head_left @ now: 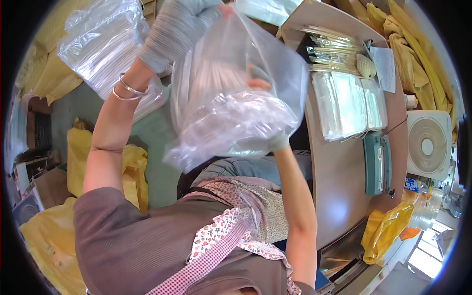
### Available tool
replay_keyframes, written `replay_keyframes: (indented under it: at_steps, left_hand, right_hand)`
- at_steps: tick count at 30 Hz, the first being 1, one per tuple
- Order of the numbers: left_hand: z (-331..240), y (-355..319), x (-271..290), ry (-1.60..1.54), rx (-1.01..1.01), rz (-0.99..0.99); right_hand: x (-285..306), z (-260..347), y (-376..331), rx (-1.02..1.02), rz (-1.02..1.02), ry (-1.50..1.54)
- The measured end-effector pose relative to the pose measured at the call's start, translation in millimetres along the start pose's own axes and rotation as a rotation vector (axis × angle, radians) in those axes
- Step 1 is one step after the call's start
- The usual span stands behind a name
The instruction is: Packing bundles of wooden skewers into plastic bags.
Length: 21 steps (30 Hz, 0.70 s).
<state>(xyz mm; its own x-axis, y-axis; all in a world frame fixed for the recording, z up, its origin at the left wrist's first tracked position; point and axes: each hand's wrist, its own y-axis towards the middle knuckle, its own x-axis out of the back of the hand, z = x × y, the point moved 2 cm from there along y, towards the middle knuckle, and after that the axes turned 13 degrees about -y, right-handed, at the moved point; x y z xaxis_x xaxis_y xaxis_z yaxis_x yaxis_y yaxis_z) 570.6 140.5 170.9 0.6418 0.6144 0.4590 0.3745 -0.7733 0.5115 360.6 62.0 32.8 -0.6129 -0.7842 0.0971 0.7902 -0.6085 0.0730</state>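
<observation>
Stretching from the gloved left hand point(181, 27) back toward the person's lap point(246, 168), the large clear plastic bag point(236, 110) is held up in front of the body, its long axis set roughly fore and aft, its crumpled end nearest the lap. The far edge is pinched between closed left fingertips, with the left arm extended forward. Pale, narrow contents point(209, 73) are seen inside, between the two hands. The right hand point(261, 80) is raised at the bag's right side, visible only through the plastic; whether it is placed inside or behind, and how far it is opened, cannot be told.
</observation>
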Motion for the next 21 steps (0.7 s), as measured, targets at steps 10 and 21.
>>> replay_keyframes:
  at_steps: [10,21]
  left_hand:
    - [42.5,18.9,4.1,-0.439,-0.200,-0.026]
    - [238.8,130.0,87.2,0.248,-0.162,0.440]
  right_hand:
    - [21.5,45.6,-50.3,0.148,0.748,-1.221]
    - [-18.4,61.0,-53.1,0.749,-0.214,-1.181]
